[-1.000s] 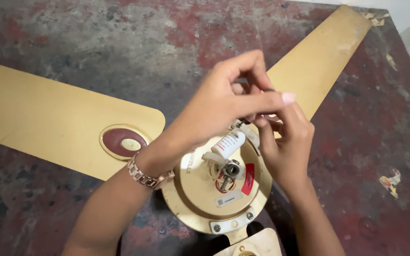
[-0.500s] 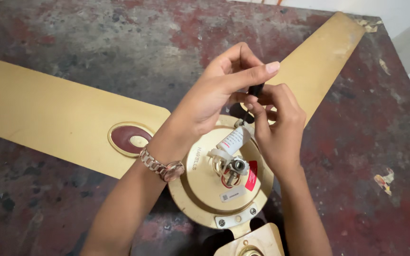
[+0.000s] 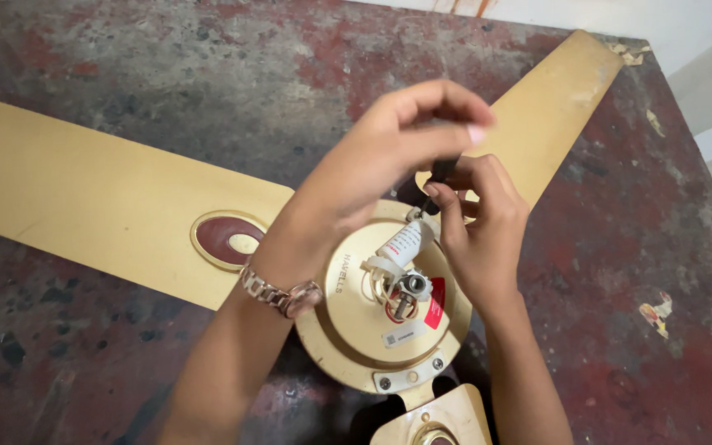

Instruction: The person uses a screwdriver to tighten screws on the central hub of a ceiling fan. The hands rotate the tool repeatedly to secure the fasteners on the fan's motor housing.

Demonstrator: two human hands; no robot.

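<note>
The left hand [image 3: 389, 165] pinches a small dark piece [image 3: 440, 171] between thumb and forefinger, its grip closed tight on the top; the motion blurs the fingertips. The right hand [image 3: 480, 231] curls shut just below, fingers on the same dark piece, most of which is hidden between the two hands (what kind of part it is cannot be made out). Both hover over the round gold fan motor [image 3: 381, 321], where a white cylinder [image 3: 401, 243] lies beside the centre shaft [image 3: 409, 288]. A metal watch [image 3: 278, 292] circles the left wrist. Three gold blades [image 3: 84, 198] spread across the mottled red bench [image 3: 620, 288], the nearest cut off by the lower edge.
</note>
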